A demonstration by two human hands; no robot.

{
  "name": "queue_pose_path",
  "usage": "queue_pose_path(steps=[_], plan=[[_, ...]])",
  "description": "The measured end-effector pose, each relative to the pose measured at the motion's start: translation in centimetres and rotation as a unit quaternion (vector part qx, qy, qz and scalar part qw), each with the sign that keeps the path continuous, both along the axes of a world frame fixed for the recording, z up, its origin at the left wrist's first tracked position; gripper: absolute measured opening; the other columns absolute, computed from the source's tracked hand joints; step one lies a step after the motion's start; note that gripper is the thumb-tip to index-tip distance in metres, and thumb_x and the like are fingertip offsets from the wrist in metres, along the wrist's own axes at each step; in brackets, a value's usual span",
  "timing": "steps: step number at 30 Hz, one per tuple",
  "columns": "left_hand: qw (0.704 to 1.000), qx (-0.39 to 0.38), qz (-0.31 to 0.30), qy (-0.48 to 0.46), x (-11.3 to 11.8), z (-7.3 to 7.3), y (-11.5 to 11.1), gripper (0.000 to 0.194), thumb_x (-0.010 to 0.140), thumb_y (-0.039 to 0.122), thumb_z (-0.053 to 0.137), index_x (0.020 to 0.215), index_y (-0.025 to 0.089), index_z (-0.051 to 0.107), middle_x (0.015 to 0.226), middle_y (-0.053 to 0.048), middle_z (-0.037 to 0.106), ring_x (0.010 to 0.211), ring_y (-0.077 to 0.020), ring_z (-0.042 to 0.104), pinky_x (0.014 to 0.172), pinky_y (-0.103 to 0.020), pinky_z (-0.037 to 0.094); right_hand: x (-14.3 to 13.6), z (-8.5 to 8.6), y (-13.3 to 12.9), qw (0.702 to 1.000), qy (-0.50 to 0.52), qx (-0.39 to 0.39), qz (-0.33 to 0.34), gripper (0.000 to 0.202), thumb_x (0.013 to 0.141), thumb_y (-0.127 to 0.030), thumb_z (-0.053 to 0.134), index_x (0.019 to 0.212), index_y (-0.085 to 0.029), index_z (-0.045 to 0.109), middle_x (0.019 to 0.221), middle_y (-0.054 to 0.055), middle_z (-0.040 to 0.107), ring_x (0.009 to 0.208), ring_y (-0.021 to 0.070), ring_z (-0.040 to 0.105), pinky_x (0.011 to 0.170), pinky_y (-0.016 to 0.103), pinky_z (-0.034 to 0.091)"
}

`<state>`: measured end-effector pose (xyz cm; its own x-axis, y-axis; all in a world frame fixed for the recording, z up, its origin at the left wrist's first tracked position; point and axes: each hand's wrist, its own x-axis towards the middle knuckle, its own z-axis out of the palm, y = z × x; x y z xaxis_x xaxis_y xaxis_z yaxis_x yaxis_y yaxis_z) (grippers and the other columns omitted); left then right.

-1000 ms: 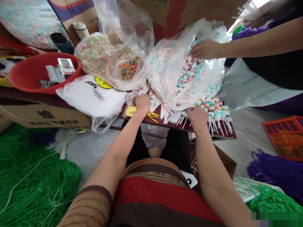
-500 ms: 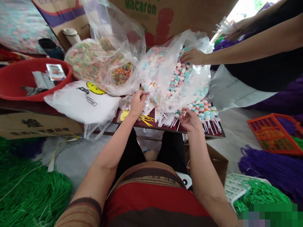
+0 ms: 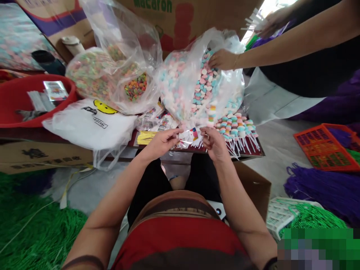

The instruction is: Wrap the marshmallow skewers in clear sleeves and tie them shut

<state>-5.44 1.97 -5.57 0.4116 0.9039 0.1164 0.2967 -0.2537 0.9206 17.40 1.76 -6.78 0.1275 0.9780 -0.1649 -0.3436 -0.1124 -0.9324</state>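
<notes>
My left hand (image 3: 164, 143) pinches one end of a small clear printed plastic bag (image 3: 190, 136) over the table's front edge. My right hand (image 3: 216, 144) is closed at the bag's other end, fingers bent. A marshmallow skewer (image 3: 212, 113) in orange, white and teal stands upright just above my right fingers, and its stick appears to run down into them. More marshmallow skewers (image 3: 237, 125) lie to the right, white sticks towards me. Yellow twist ties (image 3: 146, 137) lie left of my left hand. Behind them are more printed bags (image 3: 165, 122).
A large bag of pastel marshmallows (image 3: 176, 80) stands behind my hands, with a co-worker's hand (image 3: 223, 59) in it. Further left are a bag of colourful ring-shaped pieces (image 3: 95, 71), a white smiley bag (image 3: 92, 122) and a red basin (image 3: 66, 101). An orange crate (image 3: 323, 150) sits on the floor at right.
My hands have come together, the left moving down towards me with the printed bag, the right moving left. A marshmallow skewer now shows upright above my right hand.
</notes>
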Motion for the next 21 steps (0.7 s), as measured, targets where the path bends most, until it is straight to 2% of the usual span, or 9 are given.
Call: queue_pose_path(steps=[3,6,10,12,15,17,21], plan=[[1.000,0.007,-0.005,0.022,0.3,0.4,-0.4,0.036,0.087,0.026,0.058,0.120,0.019,0.072,0.089,-0.002,0.070,0.079,-0.0129,0.061,0.076,-0.024,0.048,-1.1,-0.1,0.0,0.998,-0.011,-0.002,0.067,0.039,0.066,-0.050,0.083,0.083,-0.017,0.073,0.064,-0.005,0.052,0.045,0.0023,0.027,0.039,0.020,0.012],[0.999,0.015,-0.005,0.029,0.1,0.3,-0.4,0.037,0.087,0.024,0.057,0.121,0.019,0.072,0.095,-0.003,0.071,0.083,-0.0129,0.061,0.079,-0.024,0.048,-1.4,-0.2,-0.3,0.992,-0.014,0.001,0.125,0.039,0.061,-0.048,0.088,0.080,-0.018,0.072,0.053,-0.010,0.038,0.045,0.0029,0.023,0.041,0.020,0.012],[0.999,-0.039,-0.007,0.000,-0.4,-0.5,-0.4,0.044,0.086,0.030,0.061,0.127,0.018,0.068,0.084,-0.001,0.068,0.073,-0.0121,0.057,0.071,-0.024,0.047,-1.1,0.0,-0.6,0.992,-0.003,-0.007,0.122,0.039,0.055,-0.041,0.093,0.067,-0.017,0.064,0.051,-0.010,0.040,0.045,0.0017,0.021,0.042,0.020,0.013],[0.996,-0.086,-0.016,-0.006,-0.5,-0.9,-0.5,0.038,0.083,0.033,0.065,0.117,0.017,0.072,0.083,-0.001,0.069,0.073,-0.0126,0.058,0.071,-0.024,0.047,-1.1,0.2,-0.8,0.994,-0.015,-0.009,0.107,0.041,0.053,-0.041,0.093,0.065,-0.018,0.062,0.051,-0.010,0.042,0.044,0.0019,0.020,0.042,0.021,0.013],[0.994,-0.107,0.002,-0.013,-0.5,-1.1,-0.8,0.021,0.082,0.037,0.064,0.085,0.017,0.072,0.077,0.000,0.067,0.072,-0.0125,0.056,0.071,-0.025,0.045,-1.5,0.4,-1.2,0.994,-0.038,-0.001,0.103,0.043,0.054,-0.044,0.093,0.064,-0.019,0.061,0.052,-0.009,0.043,0.044,0.0023,0.021,0.042,0.022,0.012],[0.996,-0.085,0.034,-0.019,-0.4,-1.2,-1.0,0.024,0.084,0.040,0.061,0.074,0.018,0.064,0.070,0.002,0.061,0.067,-0.0116,0.052,0.068,-0.024,0.042,-1.9,0.2,-1.5,0.994,-0.044,0.013,0.103,0.046,0.055,-0.050,0.093,0.064,-0.019,0.059,0.053,-0.009,0.041,0.044,0.0027,0.022,0.042,0.022,0.012],[0.994,-0.060,0.086,-0.022,0.1,-1.4,-1.5,0.032,0.090,0.044,0.054,0.069,0.020,0.051,0.063,0.003,0.055,0.064,-0.0118,0.052,0.065,-0.025,0.041,-2.6,-0.4,-1.9,0.994,-0.042,0.031,0.096,0.050,0.059,-0.058,0.090,0.066,-0.020,0.057,0.054,-0.009,0.036,0.044,0.0035,0.022,0.042,0.023,0.013]])
